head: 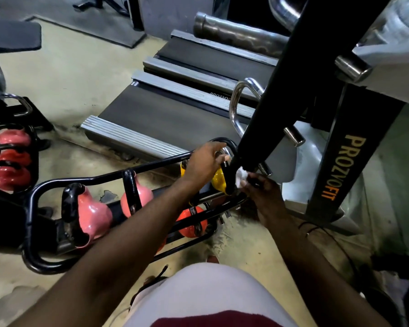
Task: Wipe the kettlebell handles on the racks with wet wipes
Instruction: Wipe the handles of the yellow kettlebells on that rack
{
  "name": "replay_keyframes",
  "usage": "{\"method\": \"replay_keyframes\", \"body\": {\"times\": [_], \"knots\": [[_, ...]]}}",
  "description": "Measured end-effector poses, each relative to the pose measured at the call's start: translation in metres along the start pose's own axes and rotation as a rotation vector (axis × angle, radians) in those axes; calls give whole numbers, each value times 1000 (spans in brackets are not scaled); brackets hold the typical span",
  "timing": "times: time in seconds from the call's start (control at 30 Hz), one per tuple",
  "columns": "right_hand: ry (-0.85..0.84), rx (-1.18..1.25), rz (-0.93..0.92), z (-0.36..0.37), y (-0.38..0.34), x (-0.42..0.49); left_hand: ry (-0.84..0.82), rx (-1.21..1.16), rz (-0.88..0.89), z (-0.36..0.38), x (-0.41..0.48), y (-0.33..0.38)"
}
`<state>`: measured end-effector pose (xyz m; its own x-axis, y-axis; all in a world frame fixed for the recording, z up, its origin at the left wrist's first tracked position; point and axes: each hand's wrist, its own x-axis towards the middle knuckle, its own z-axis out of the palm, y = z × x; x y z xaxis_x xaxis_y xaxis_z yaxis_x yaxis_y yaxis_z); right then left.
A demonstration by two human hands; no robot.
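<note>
A black tubular rack [33, 199] holds two pink kettlebells [92, 215], an orange one [191, 223] lower down and a yellow kettlebell [219, 181] at its right end. My left hand [204, 165] rests over the yellow kettlebell by the rack's top rail, fingers curled around it. My right hand [261, 190] pinches a white wet wipe [241, 177] against the yellow kettlebell's black handle [232, 178]. Part of that handle is hidden behind a black machine post.
A black post [281, 95] of a PROZYOFIT machine [340, 166] crosses just above my hands. Treadmill decks [165, 114] lie behind the rack. A second rack with red kettlebells [10, 159] stands at the left. Beige floor lies around.
</note>
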<state>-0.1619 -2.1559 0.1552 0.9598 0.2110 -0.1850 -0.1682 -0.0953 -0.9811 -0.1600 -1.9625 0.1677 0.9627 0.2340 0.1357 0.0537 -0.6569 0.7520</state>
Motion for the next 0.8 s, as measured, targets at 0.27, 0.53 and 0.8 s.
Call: {"method": "replay_keyframes", "body": {"times": [0.27, 0.53, 0.8], "knots": [[-229, -819, -621, 13, -16, 50, 10, 274, 514, 58, -96, -27], [-363, -789, -533, 15, -4, 59, -63, 451, 535, 70, -87, -39], [-436, -962, -699, 20, -11, 66, 33, 435, 555, 69, -85, -32]]}}
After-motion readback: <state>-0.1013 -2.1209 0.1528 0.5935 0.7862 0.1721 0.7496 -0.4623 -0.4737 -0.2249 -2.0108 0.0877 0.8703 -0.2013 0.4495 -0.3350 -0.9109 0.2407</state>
